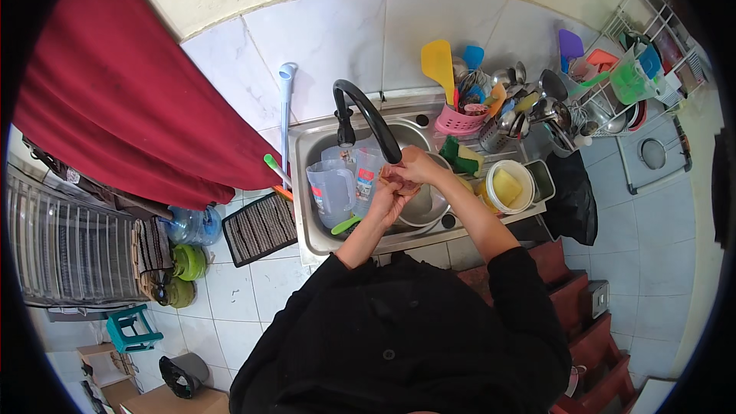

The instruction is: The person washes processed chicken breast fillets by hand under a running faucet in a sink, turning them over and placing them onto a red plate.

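Both hands meet over the stainless steel sink (pixel 303 207), just below the black faucet (pixel 368 109). My left hand (pixel 390 204) grips a flat reddish-brown piece (pixel 403 180), whose kind I cannot tell, from its lower left. My right hand (pixel 418 167) holds the same piece from above, with fingers on its upper edge. Beneath them is a round, pale bowl (pixel 430 213) in the basin. Clear plastic measuring jugs (pixel 333 192) stand at the basin's left, with a green-handled brush (pixel 346 225) near them. Whether water is running is unclear.
A green and yellow sponge (pixel 463 156) lies right of the basin. Beyond it are a white tub (pixel 510 187) with a yellow sponge, a pink basket (pixel 460 121) of utensils, and a wire dish rack (pixel 650 80). A red curtain (pixel 126 86) hangs at left.
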Action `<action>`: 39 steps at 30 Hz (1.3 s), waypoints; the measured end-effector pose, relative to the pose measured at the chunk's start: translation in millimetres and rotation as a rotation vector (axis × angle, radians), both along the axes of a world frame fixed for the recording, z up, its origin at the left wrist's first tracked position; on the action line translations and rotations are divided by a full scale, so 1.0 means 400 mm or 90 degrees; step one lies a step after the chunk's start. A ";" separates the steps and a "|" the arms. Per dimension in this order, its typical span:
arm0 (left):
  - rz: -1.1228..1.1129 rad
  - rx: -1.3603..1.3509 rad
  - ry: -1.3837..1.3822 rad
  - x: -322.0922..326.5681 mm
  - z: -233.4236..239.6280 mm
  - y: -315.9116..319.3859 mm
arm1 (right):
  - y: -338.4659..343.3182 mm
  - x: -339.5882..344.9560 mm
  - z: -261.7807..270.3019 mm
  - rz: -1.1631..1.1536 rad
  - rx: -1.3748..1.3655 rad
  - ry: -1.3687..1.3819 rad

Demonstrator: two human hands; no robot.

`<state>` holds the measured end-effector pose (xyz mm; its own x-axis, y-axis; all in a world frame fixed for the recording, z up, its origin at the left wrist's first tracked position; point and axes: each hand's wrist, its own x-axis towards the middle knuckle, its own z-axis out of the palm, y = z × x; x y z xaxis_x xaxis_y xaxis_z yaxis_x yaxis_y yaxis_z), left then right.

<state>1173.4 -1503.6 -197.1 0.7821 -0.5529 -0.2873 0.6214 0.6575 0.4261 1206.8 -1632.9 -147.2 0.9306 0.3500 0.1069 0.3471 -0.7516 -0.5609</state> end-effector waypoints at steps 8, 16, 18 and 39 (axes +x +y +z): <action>-0.022 0.015 -0.044 0.003 0.012 0.005 | 0.001 0.006 -0.005 0.024 -0.009 0.039; -0.017 0.009 -0.036 -0.003 -0.006 0.005 | -0.011 0.019 -0.018 -0.020 0.040 0.054; -0.014 0.014 -0.027 -0.005 -0.003 0.000 | -0.026 0.031 -0.041 -0.016 0.055 0.055; 0.014 0.191 -0.105 -0.018 -0.001 0.026 | -0.014 -0.017 -0.020 -0.130 0.217 0.115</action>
